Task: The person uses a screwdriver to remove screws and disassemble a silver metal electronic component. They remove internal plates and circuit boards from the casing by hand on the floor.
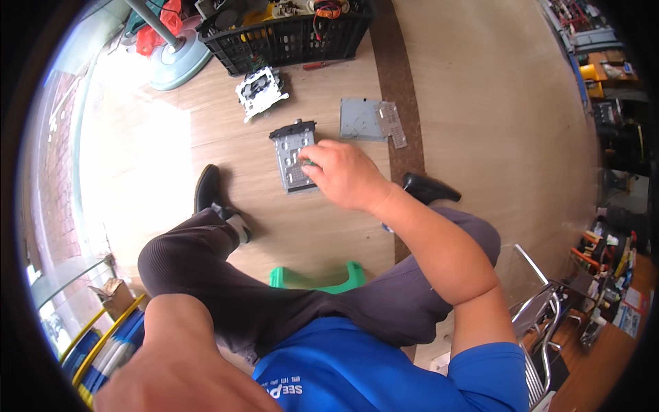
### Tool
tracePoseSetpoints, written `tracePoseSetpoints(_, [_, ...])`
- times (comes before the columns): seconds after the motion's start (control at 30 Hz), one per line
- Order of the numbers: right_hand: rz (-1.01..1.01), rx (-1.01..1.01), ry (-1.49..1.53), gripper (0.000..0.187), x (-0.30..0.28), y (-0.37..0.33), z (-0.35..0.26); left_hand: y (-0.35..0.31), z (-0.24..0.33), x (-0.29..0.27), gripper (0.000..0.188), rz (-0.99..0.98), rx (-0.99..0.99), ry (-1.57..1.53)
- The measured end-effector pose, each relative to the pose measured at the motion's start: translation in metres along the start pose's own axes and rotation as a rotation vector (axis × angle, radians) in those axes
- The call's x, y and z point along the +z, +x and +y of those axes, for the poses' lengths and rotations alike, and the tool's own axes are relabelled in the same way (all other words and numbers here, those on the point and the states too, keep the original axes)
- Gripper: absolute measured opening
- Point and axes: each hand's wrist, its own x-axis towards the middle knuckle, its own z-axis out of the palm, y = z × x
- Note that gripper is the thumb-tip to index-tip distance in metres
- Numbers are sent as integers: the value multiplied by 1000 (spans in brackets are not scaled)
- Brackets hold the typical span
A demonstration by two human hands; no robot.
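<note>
My right hand (340, 172) reaches down over a grey metal device chassis (288, 161) with a black front strip, which lies on the floor between my feet. Its fingers are pinched together at the chassis's right side. A small hint of green shows at the fingertips, but what they hold is mostly hidden. Across the lower left comes my left arm, blurred and close; the fingers of that hand do not show. Beyond the chassis sits a white and black mechanism (261, 95). To the right lie a flat grey metal plate (360, 120) and a perforated metal strip (391, 125) overlapping it.
A black plastic crate (288, 47) full of parts stands at the far side, with a red-handled screwdriver (316, 66) before it. Left of it is a round pale stand base (180, 65). A green stool (319, 283) is beneath me. Cluttered shelves line the right.
</note>
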Motion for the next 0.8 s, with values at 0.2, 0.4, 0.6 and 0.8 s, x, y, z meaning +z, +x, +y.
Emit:
tracePoseSetpoints(0.2, [20,-75,-90,18,0,5,1,4,42,11,49,91,68,5])
tracePoseSetpoints(0.4, [94,-64,16,20,-25,5,-14,-36,118,-29,75,189,-87,613])
tracePoseSetpoints(0.6, [110,-138,22,17,-39,-1,-27,-313,124,-111,65,1151,-923,1042])
tracePoseSetpoints(0.8, [101,-105,-1,15,-45,-8,-36,-354,64,-44,71,1523,-515,52])
